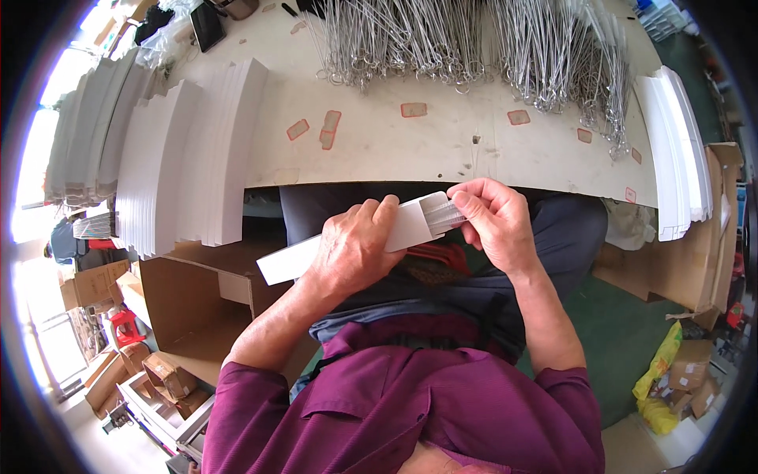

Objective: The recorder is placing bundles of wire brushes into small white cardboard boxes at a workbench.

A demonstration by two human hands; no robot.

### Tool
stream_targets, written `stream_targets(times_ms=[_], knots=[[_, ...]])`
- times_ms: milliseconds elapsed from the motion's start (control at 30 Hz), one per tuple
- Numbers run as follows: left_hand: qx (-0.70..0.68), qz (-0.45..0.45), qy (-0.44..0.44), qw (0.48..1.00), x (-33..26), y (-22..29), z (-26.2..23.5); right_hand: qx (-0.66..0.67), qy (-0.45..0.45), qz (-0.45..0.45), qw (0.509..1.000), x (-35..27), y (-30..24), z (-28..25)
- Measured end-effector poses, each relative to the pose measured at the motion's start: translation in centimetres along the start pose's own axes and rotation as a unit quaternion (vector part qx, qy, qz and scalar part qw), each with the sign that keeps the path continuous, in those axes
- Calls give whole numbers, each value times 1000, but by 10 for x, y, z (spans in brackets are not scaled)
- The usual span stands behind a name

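Broadly, by size. Item one: the pale tabletop (442,150), running across the upper view, with small red-edged labels (413,110) stuck on its surface. Item two: stacks of flat white card sleeves, one large fanned stack (189,158) overhanging the tabletop's left end, another (679,150) at its right end. Item three: heaps of silver wire pieces (474,39) along the far edge (too tangled to count). Item four: an open brown cardboard box (205,308) on the floor at my left, below the left stack. Item five: a long white card sleeve (284,259), held over my lap just short of the tabletop's near edge, tilted up toward the right. My left hand (355,245) is wrapped around its middle, fingers clenched over the top. Item six: a small bundle of silver wires (444,215) at the sleeve's open right end, pinched by my right hand (493,221) between thumb and fingertips.
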State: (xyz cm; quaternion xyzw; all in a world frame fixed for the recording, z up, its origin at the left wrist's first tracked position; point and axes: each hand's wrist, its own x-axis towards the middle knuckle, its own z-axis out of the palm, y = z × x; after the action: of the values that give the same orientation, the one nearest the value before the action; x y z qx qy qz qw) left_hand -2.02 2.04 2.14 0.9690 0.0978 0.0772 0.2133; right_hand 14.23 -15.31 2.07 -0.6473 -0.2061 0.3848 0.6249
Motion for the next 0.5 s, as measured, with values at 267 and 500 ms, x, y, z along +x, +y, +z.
stream_targets(times_ms=[267,500], knots=[[-42,-6,-2,999,-3,-4,3,46,-1,-26,999,6,23,8],[-48,-33,-19,998,-4,-4,2,23,55,-58,997,6,47,30]])
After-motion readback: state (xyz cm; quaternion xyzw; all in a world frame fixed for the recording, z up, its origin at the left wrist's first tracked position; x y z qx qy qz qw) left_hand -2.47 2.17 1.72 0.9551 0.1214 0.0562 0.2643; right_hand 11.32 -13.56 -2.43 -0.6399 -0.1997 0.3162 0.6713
